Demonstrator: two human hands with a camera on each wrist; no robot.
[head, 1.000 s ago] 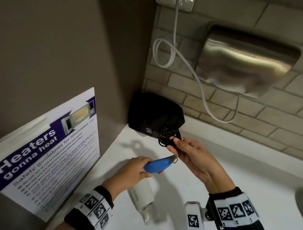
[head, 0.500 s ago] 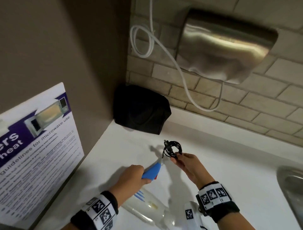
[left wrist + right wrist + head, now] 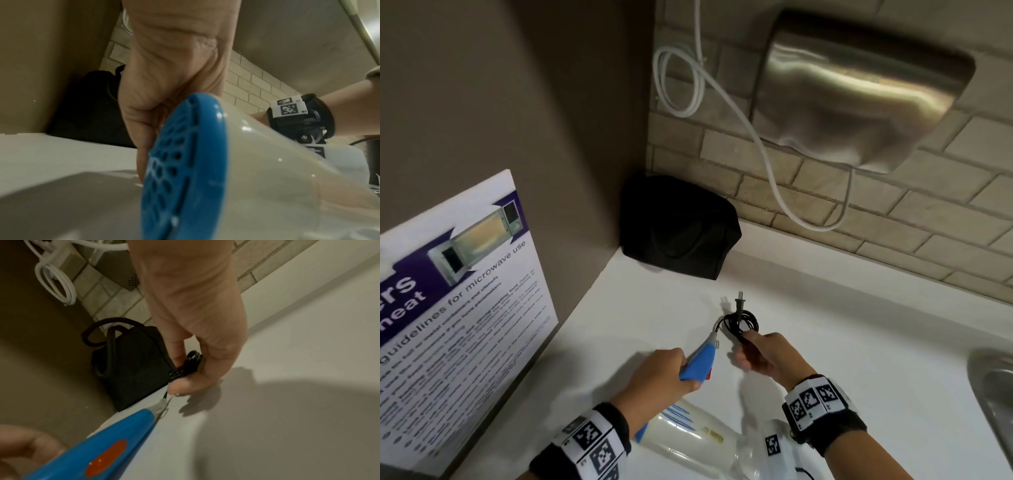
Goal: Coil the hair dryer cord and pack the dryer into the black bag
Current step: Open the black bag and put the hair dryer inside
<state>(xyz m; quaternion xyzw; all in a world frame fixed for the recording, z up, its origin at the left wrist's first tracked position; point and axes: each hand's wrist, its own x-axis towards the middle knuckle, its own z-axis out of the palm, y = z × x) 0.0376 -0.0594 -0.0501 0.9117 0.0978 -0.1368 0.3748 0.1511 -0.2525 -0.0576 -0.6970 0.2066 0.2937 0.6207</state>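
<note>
The hair dryer has a white barrel [image 3: 688, 433] and a blue handle [image 3: 700, 363] with a red switch [image 3: 107, 457]. My left hand [image 3: 657, 380] grips the blue handle over the white counter [image 3: 842, 342]. Its blue rear grille [image 3: 185, 170] fills the left wrist view. My right hand [image 3: 767, 353] pinches the black cord [image 3: 738, 323], wound into a small coil, with the plug [image 3: 740, 303] sticking up. The black bag [image 3: 678, 229] stands in the corner behind, apart from both hands. Its handles [image 3: 107, 332] show in the right wrist view.
A steel hand dryer [image 3: 859, 89] hangs on the brick wall with a looped white cable [image 3: 681, 85] beside it. A microwave safety poster [image 3: 458, 298] leans on the brown wall at left. A steel sink rim [image 3: 993, 387] lies at right.
Both hands and the dryer have drawn back from the bag toward me. The coil is now held away from the bag, with the plug pointing up.
</note>
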